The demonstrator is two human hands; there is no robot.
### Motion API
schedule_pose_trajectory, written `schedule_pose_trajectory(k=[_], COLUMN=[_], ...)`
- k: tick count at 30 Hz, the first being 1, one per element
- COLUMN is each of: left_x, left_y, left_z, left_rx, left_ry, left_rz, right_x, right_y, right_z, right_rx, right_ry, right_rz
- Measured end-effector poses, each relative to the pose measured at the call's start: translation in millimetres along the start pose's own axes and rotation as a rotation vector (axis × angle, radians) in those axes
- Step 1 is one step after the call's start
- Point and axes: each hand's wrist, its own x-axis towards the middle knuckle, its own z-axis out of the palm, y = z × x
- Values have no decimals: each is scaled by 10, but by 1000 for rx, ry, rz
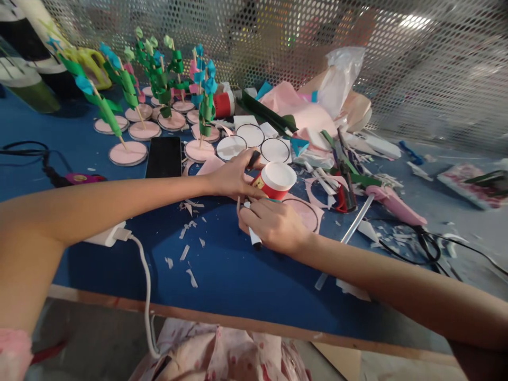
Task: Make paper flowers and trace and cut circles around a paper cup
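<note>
A red paper cup (273, 182) with a white top face stands at the middle of the table, on or against pink paper. My left hand (236, 174) is closed against the cup's left side, thumb and fingers touching it. A short black piece (254, 159) shows at its fingertips. My right hand (275, 222) is closed around a white marker (254, 237) with a black end, right at the front of the cup. Its writing tip is hidden behind the fingers. Beside the cup lies pink paper (304, 214) with a black circle drawn on it.
Several green paper stems on pink discs (127, 153) stand at back left, near a black phone (163, 157). White paper with circles (275, 151) lies behind the cup. Right are scissors (345, 193), a pink glue gun (397, 205), a glue stick (353, 225) and scraps.
</note>
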Motion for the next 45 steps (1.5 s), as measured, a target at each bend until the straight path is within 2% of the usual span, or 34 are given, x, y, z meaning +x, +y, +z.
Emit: schedule_pose_trajectory(k=[7,14,16,18,22,25,30,33,38,45], left_x=[-6,-11,-8,-4,4,6,7,5,-3,-8], left_y=[-26,-18,-27,-42,-72,-89,-87,-64,-29,-12], left_z=[14,14,9,6,3,5,7,4,3,11], left_rx=[-8,-25,-16,-11,25,46,27,27,15,-43], left_ry=[3,-10,-20,-21,-21,-11,-20,-17,-21,-39], left_rz=[29,12,24,32,17,19,25,12,3,-30], right_x=[-71,-362,-431,-474,-494,-490,-470,-407,-275,-123], right_y=[-51,212,318,411,551,651,829,917,1033,1112], right_z=[-129,-283,-301,-308,-275,-193,0,88,232,403], right_rx=[5,245,340,436,704,891,1117,1186,1211,1225], right_ry=[6,82,80,65,29,16,14,40,1,32], right_rz=[-22,22,109,254,663,906,1227,1294,1311,1346])
